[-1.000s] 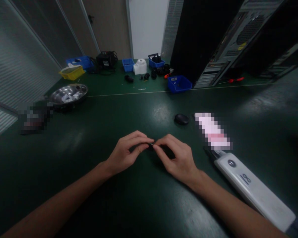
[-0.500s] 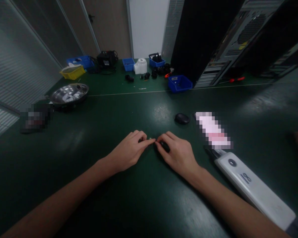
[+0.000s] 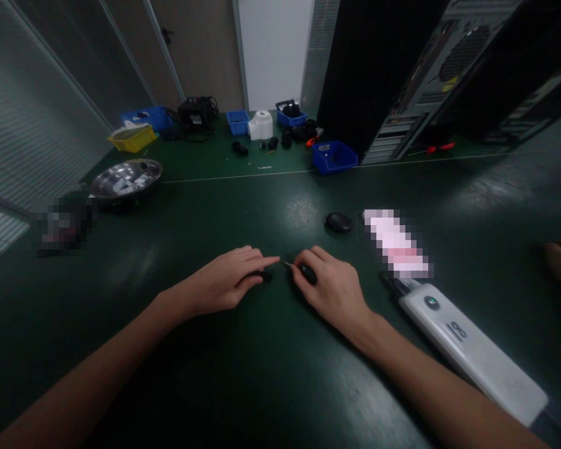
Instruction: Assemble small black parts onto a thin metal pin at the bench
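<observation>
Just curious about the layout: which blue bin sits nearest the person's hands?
The deep blue bin, rightmost of the four and close to the pale line; the other three blue bins stand farther back.

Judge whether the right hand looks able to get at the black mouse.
Probably yes: the black mouse lies just beyond the right hand, nothing between them, though its fingers hold a dark tool.

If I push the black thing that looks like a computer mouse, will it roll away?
Probably not: the black mouse sits low and wide, so it likely won't roll or tip over. It might slide, though, because the green table looks smooth and shiny. Its rounded shell looks hard, so I'd guess it feels stiff, not squishy.
</observation>
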`<state>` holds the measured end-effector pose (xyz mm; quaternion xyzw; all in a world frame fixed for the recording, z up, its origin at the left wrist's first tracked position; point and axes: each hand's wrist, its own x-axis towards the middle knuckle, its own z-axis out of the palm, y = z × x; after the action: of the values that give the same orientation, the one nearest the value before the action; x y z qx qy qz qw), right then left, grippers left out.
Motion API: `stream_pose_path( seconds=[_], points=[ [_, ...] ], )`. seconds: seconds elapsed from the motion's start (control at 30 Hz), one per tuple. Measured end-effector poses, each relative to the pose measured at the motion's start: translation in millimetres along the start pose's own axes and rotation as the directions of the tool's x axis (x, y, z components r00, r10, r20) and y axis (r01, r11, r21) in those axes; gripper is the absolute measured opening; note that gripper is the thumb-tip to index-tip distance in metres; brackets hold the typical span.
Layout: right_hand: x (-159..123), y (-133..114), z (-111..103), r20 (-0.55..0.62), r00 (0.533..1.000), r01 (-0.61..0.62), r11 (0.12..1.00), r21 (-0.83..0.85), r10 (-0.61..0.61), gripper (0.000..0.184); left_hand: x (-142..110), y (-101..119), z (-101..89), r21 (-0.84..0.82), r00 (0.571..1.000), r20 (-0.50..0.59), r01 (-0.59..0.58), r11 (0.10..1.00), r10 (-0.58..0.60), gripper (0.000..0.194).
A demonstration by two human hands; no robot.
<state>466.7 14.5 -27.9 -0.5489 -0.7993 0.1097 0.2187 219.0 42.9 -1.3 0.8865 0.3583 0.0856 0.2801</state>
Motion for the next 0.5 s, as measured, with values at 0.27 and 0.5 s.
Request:
stream_pose_path(
  seconds=[0.27,0.5],
  points=[
    [-0.5,-0.5,-0.4,0.004,1.0,-0.011,1.0,0.021,0.011,0.015,1.1,0.2,2.5,0.09,1.0,-0.003,-0.028,0.995,0.029,0.047],
    [1.1,-2.1,-1.7,0.024,0.999,-0.026,0.999,0.038,0.025,0.015,-5.8,-9.5,-14.6,-0.063,0.999,0.022,0.047,0.997,-0.045,0.024]
  ],
)
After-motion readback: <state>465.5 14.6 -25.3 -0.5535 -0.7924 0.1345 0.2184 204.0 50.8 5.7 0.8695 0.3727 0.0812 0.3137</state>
